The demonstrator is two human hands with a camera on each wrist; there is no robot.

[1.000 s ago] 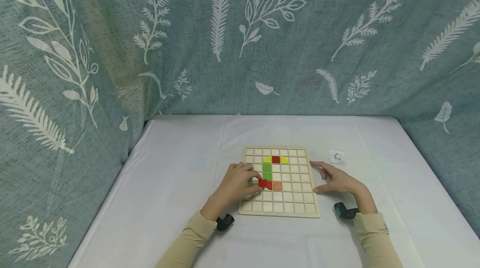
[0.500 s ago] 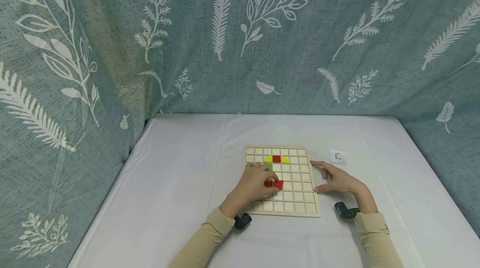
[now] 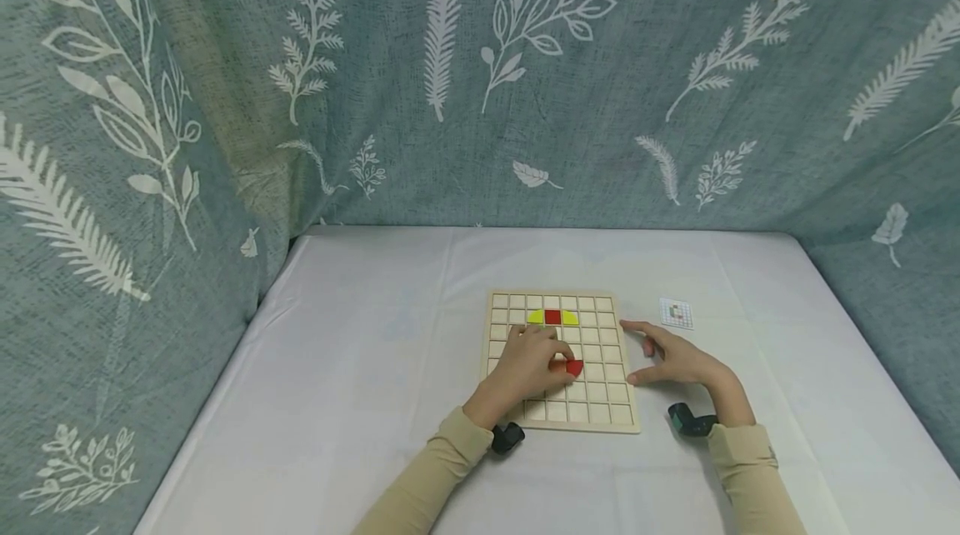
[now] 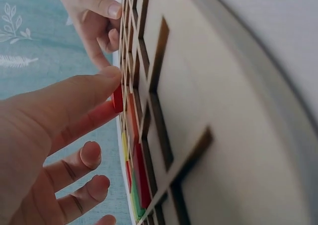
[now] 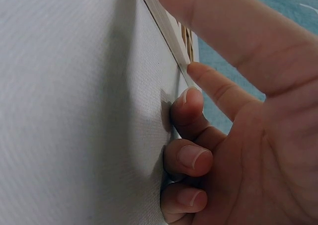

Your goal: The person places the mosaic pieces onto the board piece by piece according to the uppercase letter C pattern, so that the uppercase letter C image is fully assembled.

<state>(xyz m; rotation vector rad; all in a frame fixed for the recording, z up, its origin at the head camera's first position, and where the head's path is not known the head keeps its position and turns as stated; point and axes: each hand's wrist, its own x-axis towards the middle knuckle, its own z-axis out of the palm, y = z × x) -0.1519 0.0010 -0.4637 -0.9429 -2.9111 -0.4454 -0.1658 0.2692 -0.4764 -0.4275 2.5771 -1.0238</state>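
Observation:
My left hand [image 3: 528,368] reaches over a wooden grid board [image 3: 600,413] and pinches a small red tile [image 3: 574,367] between thumb and forefinger, close over the board's cells. Its other fingers spread loosely in the left wrist view. Along an upper row sit a red square tile [image 3: 552,317] and two yellow rounded tiles [image 3: 571,318]. Orange [image 4: 132,118], darker red [image 4: 143,178] and green [image 4: 135,195] tiles lie in cells that the left hand covers in the head view. At the board's right edge my right hand [image 3: 671,358] touches the rim with extended thumb and forefinger, its other fingers bent against the cloth.
A small card with a coloured grid pattern [image 3: 677,313] lies right of the board. Black wrist devices [image 3: 508,438] sit at both wrists. White cloth [image 3: 360,352] covers the table, and a leaf-patterned teal curtain [image 3: 450,152] hangs behind it.
The left hand has moved right across the board with the red tile pinched, passing over the orange tile and now covering the green ones. The right hand stays at the rim.

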